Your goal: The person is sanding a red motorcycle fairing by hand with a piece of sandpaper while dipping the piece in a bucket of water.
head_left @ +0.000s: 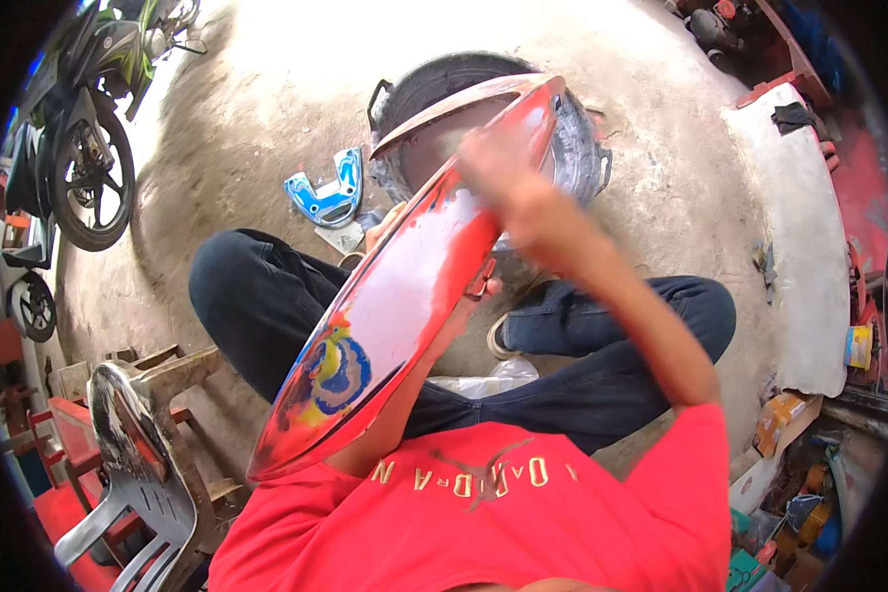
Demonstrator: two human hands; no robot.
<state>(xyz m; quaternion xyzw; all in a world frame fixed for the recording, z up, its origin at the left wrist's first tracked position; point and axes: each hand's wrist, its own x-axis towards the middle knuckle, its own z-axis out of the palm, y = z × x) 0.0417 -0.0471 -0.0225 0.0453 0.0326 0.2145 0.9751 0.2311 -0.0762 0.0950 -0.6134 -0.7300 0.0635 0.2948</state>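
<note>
A long red motorcycle body panel lies slantwise across my lap, its narrow tip over a round dark tub. Bare pale patches and rings of blue and yellow paint show through the red. My left hand supports the panel from beneath, its thumb side showing at the right edge and the rest hidden. On the panel's upper part lies my right hand, smeared by motion. Whether anything is under its fingers cannot be made out.
On the floor left of the tub is a blue-and-white U-shaped part. Motorcycles stand at the far left. A worn grey plastic chair is at lower left. A pale slab and assorted clutter line the right side.
</note>
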